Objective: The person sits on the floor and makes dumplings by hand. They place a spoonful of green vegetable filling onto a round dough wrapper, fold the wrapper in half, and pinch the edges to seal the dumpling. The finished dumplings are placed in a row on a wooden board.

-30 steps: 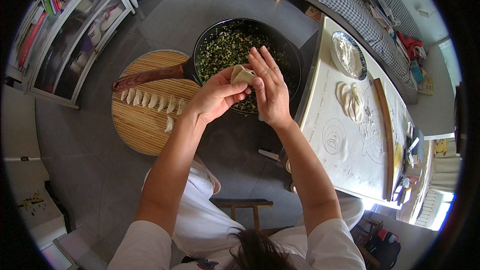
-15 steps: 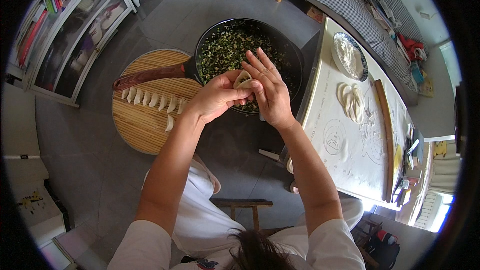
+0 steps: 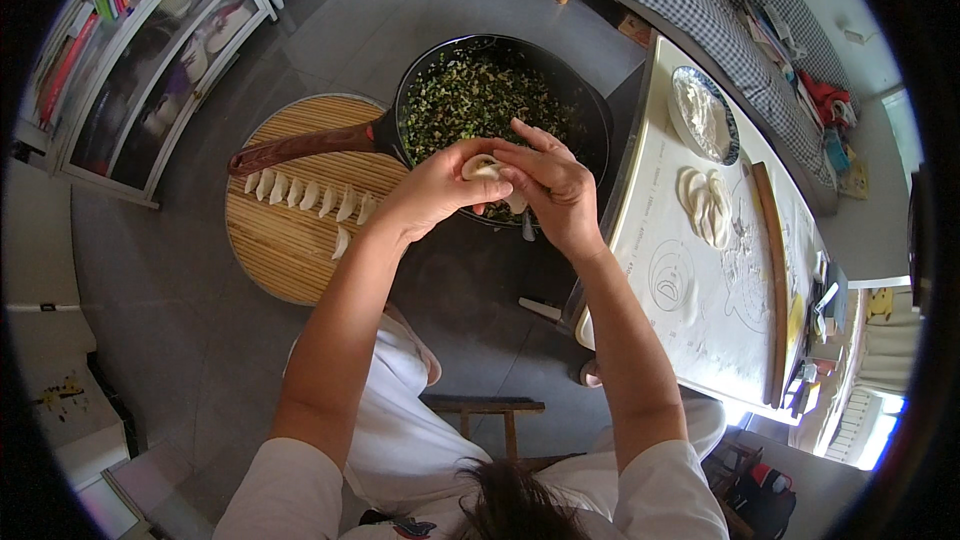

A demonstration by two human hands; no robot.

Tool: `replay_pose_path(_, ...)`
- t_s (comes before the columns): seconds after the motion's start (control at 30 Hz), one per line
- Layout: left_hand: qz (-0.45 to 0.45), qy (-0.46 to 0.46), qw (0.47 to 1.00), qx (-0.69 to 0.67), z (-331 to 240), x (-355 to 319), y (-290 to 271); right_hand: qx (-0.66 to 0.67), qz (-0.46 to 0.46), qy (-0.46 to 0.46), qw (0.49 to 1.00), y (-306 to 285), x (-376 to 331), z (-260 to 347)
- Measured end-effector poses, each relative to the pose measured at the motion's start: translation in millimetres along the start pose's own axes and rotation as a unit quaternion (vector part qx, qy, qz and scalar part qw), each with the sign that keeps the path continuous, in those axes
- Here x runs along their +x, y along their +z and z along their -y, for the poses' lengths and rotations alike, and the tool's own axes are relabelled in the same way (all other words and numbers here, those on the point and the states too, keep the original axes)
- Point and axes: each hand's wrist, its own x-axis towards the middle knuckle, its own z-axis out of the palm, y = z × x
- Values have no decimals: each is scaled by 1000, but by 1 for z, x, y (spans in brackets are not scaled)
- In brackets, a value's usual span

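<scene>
Between my two hands is a dumpling (image 3: pixel 482 168), its pale wrapper folded over, with a bit of opening showing on top. My left hand (image 3: pixel 438 187) cups it from the left, thumb along its near side. From the right, my right hand (image 3: pixel 556 192) pinches the wrapper's edge with thumb and forefinger, the other fingers bent above. Both hands are over the near rim of a black pan (image 3: pixel 600 130) of chopped green filling (image 3: pixel 480 95). Left of the pan, several finished dumplings (image 3: pixel 309 195) stand in a row on a round slatted bamboo tray (image 3: pixel 275 250).
The pan's wooden handle (image 3: pixel 300 148) reaches over the tray. On the right, a white table (image 3: pixel 640 230) carries a bowl of flour (image 3: pixel 703 115), a stack of wrappers (image 3: pixel 706 208) and a long rolling pin (image 3: pixel 770 280). A glass-fronted cabinet (image 3: pixel 165 70) stands far left.
My right hand's fingers, stretched out before, have bent down and closed in on the wrapper. The dumpling is folded further between my hands, which have barely shifted.
</scene>
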Motion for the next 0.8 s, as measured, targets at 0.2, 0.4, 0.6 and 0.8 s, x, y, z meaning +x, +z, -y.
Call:
replay_pose_path(0.2, -4, -16, 996, -85, 5, 1, 5, 69, -23, 28, 997, 4, -1, 6)
replay_pose_path(0.4, 6, -22, 1000, -12, 7, 2, 4, 25, 53, -3, 998, 0, 1, 2)
replay_pose_path(0.6, -5, -17, 1000, -21, 5, 1, 6, -39, 9, -66, 997, -1, 3, 10)
replay_pose_path(0.8, 3, -13, 1000, -1, 8, 4, 5, 15, 0, -19, 1000, -1, 1, 15)
